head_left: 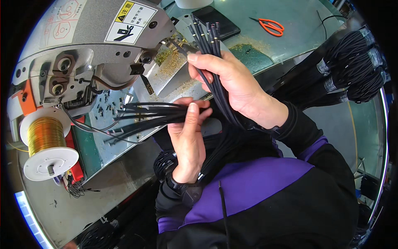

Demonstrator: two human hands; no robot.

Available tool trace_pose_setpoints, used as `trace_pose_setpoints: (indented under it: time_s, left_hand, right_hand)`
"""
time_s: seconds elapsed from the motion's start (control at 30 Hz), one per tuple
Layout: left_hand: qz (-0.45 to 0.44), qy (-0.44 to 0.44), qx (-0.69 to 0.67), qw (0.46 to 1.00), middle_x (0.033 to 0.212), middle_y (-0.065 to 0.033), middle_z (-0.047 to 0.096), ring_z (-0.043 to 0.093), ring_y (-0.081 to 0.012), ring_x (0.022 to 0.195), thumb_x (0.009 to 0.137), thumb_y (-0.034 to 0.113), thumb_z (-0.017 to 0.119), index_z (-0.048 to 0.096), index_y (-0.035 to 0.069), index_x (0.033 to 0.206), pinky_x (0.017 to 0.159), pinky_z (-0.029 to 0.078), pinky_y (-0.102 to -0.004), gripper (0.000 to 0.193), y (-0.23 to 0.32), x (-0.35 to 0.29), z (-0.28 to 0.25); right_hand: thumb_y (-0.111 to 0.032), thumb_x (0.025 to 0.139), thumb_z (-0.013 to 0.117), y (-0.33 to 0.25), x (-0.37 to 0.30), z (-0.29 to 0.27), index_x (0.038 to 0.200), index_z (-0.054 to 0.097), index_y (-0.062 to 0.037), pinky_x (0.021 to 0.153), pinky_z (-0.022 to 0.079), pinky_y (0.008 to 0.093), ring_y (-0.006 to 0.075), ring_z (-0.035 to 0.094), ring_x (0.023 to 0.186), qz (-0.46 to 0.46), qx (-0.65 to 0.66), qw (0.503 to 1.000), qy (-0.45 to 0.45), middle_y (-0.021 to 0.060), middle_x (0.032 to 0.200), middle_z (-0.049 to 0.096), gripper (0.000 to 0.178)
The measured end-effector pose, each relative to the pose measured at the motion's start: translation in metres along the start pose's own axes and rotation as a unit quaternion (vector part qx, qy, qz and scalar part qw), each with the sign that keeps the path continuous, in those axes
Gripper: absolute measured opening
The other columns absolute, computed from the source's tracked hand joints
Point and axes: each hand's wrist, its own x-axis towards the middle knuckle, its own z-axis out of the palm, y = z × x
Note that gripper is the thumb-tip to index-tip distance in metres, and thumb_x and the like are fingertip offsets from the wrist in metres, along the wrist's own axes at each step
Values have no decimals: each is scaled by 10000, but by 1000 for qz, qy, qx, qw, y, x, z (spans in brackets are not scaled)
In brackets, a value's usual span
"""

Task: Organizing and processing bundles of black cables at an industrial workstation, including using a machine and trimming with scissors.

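Note:
My right hand (238, 79) is closed round a bundle of black braided cords (207, 39), whose tips with small gold-coloured bands point up and away. Between its thumb and fingers runs a single cord (179, 47), reaching left to the nose of a grey machine (95, 29); whether its tip is inside cannot be made out. Lower left, my left hand (188, 139) grips a second bundle of black cords (153, 113), fanned out to the left with loose ends. Both bundles trail down over my lap, where their lengths merge in the dark.
A spool of copper-coloured wire (46, 135) stands left below the machine. Short black offcuts (107, 106) and golden scraps (172, 62) litter the bench. Orange-handled scissors (271, 27) and a black flat device (217, 23) lie behind. Tied cord bundles (352, 62) hang at right.

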Motion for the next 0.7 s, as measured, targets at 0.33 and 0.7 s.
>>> trace_pose_setpoints:
  time_s: [0.33, 0.7]
  left_hand:
    - [18, 25, -11, 999, 842, -88, 567, 568, -164, 776, 841, 109, 520, 523, 5, 937, 629, 470, -249, 141, 6, 4, -4]
    - [-33, -33, 53, 997, 787, -82, 566, 553, -139, 717, 832, 159, 545, 530, -22, 934, 531, 405, -216, 209, -3, -2, -7]
  right_hand:
    - [-264, 777, 578, 2, 19, 7, 718, 565, -66, 480, 294, 169, 23, 385, 533, 89, 59, 992, 66, -39, 621, 481, 207]
    - [-239, 768, 595, 6, -10, -1, 713, 556, -27, 434, 279, 170, 41, 384, 498, 41, -75, 996, 13, -14, 577, 471, 223]
